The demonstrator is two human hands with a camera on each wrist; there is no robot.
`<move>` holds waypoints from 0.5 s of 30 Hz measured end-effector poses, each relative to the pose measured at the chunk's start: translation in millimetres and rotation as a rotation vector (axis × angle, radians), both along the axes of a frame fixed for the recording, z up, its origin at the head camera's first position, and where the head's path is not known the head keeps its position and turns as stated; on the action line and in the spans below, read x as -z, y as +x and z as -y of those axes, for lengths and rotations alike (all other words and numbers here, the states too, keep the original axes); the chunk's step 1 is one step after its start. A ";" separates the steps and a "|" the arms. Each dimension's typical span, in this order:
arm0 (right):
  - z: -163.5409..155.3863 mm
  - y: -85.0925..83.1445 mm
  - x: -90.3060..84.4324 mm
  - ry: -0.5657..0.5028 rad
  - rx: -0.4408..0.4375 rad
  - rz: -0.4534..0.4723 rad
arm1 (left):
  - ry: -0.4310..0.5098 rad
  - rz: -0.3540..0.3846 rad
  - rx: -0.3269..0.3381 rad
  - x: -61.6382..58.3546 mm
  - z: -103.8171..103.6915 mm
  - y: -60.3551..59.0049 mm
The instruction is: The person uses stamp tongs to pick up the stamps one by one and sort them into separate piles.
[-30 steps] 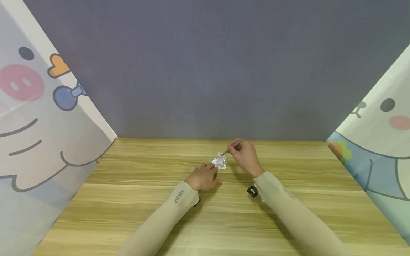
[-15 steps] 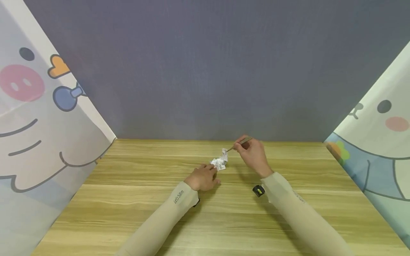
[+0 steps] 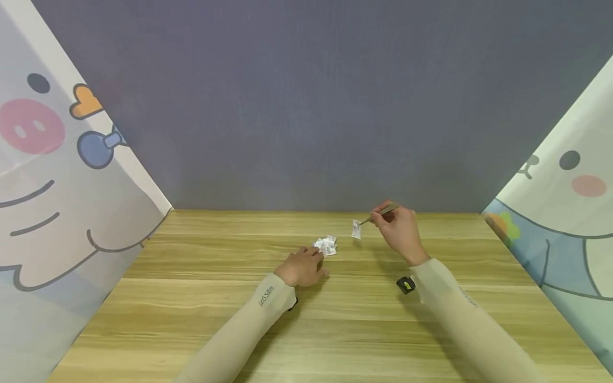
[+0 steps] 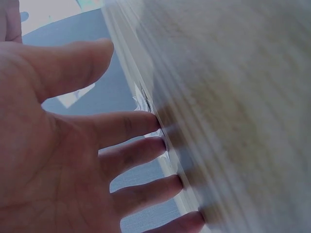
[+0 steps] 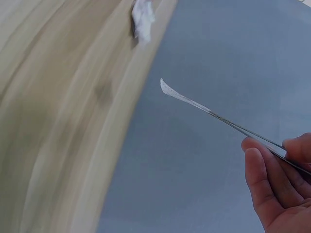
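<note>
My right hand (image 3: 401,233) pinches a pair of tweezers (image 5: 243,128) between thumb and fingers. From their tips hangs a small white printed paper slip (image 3: 356,229), raised above the table; the right wrist view catches that slip (image 5: 182,97) nearly edge-on. My left hand (image 3: 303,266) rests on the table with its fingers extended and spread. Its fingertips touch the near left edge of a small pile of similar paper slips (image 3: 328,247). In the left wrist view the index and middle fingers partly cover the pile (image 4: 144,101).
The wood-grain table (image 3: 230,330) runs back to a grey upright panel (image 3: 306,106). Cartoon-printed sheets stand at the left (image 3: 72,213) and right (image 3: 565,213). Each wrist wears a dark camera mount, the right one (image 3: 406,285) showing more plainly.
My right hand has moved right with the tweezers, lifting one paper slip off the pile and carrying it away from the rest. The left hand has stayed in place.
</note>
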State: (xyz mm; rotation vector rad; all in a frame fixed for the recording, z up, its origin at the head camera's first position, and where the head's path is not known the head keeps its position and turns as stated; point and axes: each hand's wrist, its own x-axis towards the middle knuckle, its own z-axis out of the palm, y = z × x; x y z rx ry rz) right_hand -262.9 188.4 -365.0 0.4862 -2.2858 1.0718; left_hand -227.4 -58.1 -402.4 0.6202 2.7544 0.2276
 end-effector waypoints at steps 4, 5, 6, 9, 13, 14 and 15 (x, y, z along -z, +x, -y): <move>-11.9 -0.3 2.1 0.011 0.023 0.025 | -0.002 -0.003 0.005 0.9 0.0 -0.4; -14.8 -0.5 2.5 0.011 0.030 0.036 | -0.005 -0.006 0.008 1.3 0.0 -0.7; -17.3 -0.5 2.8 0.013 0.036 0.046 | -0.007 -0.009 0.010 1.5 -0.1 -1.0; -25.3 -1.5 4.5 0.022 0.052 0.068 | -0.016 -0.018 0.015 2.4 -0.2 -2.1; -35.1 -3.5 8.8 0.041 0.068 0.074 | -0.022 -0.016 0.014 2.8 -0.1 -2.4; -37.2 -4.0 10.1 0.048 0.074 0.073 | -0.022 -0.015 0.013 2.7 -0.1 -2.4; -39.2 -4.6 11.4 0.055 0.081 0.073 | -0.023 -0.014 0.013 2.6 0.0 -2.2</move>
